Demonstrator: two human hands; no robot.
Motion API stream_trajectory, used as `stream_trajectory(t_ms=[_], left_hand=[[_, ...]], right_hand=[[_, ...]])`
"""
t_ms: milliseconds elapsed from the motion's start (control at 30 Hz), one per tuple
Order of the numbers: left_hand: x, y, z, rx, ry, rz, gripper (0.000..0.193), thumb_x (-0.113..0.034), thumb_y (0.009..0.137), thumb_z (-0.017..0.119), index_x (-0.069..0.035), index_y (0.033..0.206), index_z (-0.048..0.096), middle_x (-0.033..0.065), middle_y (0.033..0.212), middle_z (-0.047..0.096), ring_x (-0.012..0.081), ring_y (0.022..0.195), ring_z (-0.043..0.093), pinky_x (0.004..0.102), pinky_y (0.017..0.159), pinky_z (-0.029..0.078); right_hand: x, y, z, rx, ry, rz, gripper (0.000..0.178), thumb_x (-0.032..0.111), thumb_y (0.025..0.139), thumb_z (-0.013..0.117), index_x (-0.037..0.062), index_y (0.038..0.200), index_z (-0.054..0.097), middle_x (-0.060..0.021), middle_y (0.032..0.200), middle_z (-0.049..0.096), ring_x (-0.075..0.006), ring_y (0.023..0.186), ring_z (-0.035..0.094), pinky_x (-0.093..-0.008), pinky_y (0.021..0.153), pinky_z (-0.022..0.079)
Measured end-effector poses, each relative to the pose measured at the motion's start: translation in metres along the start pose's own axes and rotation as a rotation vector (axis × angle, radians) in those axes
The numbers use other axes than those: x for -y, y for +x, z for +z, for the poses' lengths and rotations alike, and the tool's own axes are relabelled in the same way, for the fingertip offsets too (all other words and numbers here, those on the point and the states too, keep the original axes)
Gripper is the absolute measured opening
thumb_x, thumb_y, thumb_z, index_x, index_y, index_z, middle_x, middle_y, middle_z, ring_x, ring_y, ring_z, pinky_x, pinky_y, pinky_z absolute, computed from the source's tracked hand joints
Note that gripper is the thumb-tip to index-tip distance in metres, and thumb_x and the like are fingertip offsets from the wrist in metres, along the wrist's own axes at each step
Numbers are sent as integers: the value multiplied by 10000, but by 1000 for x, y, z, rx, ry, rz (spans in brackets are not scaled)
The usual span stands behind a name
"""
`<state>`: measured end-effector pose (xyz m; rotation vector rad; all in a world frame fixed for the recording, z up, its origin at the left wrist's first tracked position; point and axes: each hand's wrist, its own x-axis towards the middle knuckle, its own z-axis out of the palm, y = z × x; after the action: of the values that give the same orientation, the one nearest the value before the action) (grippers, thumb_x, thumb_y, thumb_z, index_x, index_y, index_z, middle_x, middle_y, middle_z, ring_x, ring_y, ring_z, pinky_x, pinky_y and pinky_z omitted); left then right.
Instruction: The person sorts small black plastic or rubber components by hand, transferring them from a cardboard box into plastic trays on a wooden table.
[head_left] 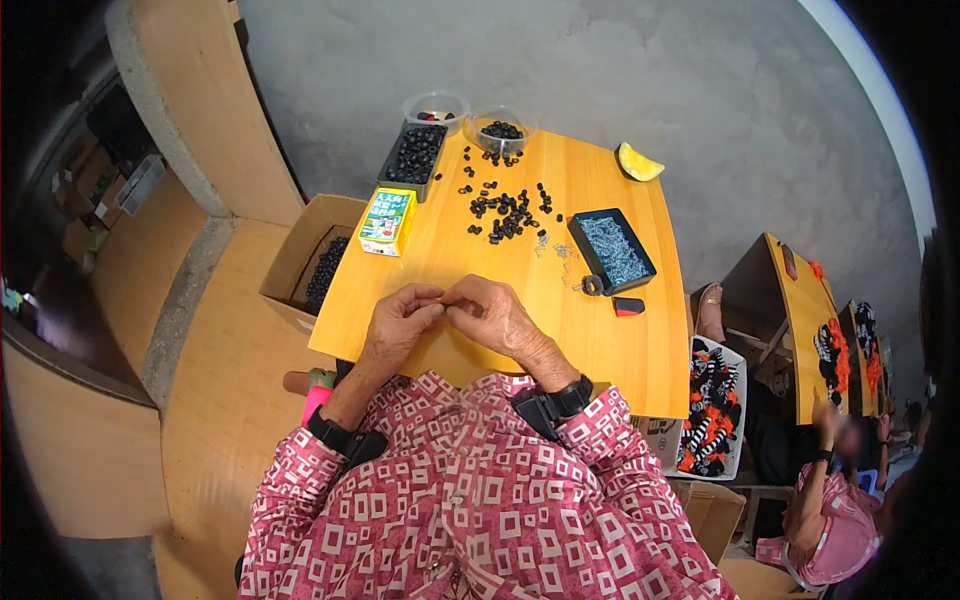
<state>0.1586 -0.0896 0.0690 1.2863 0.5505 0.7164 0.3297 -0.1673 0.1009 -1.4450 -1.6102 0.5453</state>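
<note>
My left hand (398,325) and my right hand (494,312) meet over the near edge of the wooden table (540,345). Both are closed, thumbs and fingertips pinched together around something small and dark that the fingers mostly hide. Beyond them lies a loose scatter of small black parts (508,215). To its right a black tray (649,268) holds many small silvery metal pieces, with a few more loose beside it. A black ring-shaped object (592,286) and a small black-and-red object (628,306) lie by that tray's near side.
At the table's left stand a yellow carton (388,222) and a tray of black parts (416,155). Two clear bowls (436,105) are behind. A yellow wedge (640,163) lies far right. A cardboard box (312,225) flanks the left; a white bin (738,400) and another person (835,525) are right.
</note>
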Motion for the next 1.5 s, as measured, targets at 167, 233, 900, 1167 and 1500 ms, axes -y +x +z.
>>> stream_trajectory(t_ms=[167, 233, 900, 1167, 1500], left_hand=[[-2, -3, 0, -15, -29, -5, 263, -63, 940, 634, 40, 1181, 604, 75, 1044, 690, 102, 937, 644, 224, 853, 518], [-2, -3, -2, -5, 23, -21, 257, -60, 943, 629, 36, 1181, 608, 76, 1044, 690, 105, 936, 645, 223, 864, 515], [-7, -5, -6, 38, -35, -54, 223, -100, 953, 636, -7, 1155, 643, 26, 1002, 673, 85, 895, 624, 200, 816, 508], [-13, -6, -4, -30, -131, -146, 176, -79, 958, 618, -14, 1118, 652, 39, 1012, 668, 120, 907, 667, 260, 819, 571], [-12, -10, -3, -93, -92, -116, 175, -19, 904, 660, 11, 1076, 656, 68, 1026, 673, 154, 923, 679, 267, 839, 566]], right_hand=[[-1, -2, 0, 5, -48, -69, 190, 63, 797, 672, 9, 980, 670, -151, 873, 651, -307, 804, 662, -375, 727, 548], [-4, -1, 2, 15, -81, -129, 157, 67, 802, 689, 17, 947, 660, -139, 848, 640, -301, 796, 652, -382, 713, 541], [15, 1, -8, 13, -489, -483, 172, 109, 791, 725, 31, 920, 641, -115, 834, 626, -305, 804, 633, -382, 705, 533], [-8, 80, -110, -119, -626, -34, 170, 174, 861, 647, 13, 865, 703, -192, 877, 692, -353, 866, 672, -430, 777, 537], [-71, 119, -86, -6, -914, -19, 163, 169, 832, 661, 37, 905, 722, -187, 916, 684, -369, 931, 656, -448, 846, 527]])
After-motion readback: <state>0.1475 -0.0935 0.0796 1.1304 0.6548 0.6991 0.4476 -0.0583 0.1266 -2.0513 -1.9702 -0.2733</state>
